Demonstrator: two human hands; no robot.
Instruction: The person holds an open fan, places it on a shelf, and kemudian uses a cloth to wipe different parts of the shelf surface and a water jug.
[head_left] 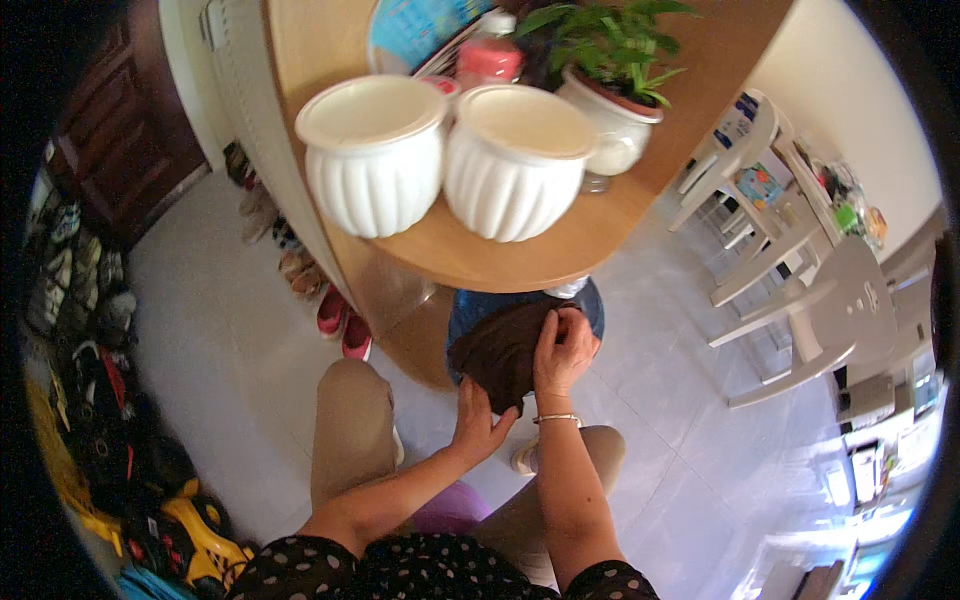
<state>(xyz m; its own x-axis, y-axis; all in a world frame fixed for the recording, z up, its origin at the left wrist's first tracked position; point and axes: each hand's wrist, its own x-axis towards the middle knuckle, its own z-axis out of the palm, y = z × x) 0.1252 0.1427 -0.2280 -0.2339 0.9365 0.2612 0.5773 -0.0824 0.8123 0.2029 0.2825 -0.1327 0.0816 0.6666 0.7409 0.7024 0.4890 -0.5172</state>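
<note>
A dark brown, wrinkled piece of cloth [497, 350] lies spread below the shelf edge, over a dark blue rounded thing [466, 304] whose kind I cannot make out. My right hand [566, 350] pinches the cloth along its right side, with fingers bent. At the lower left edge of the cloth is my left hand [480, 422], its thumb apart and its fingers partly hidden against the fabric. A small whitish thing [568, 288] shows just beyond my right hand, mostly covered by the shelf.
Above my hands a rounded wooden shelf [430, 258] holds two white ribbed pots [375, 175], a potted plant [615, 60] and a bottle with red contents [490, 60]. Shoes [345, 325] line the left side. White chairs [840, 310] stand at right. A yellow toy vehicle [205, 540] is at lower left.
</note>
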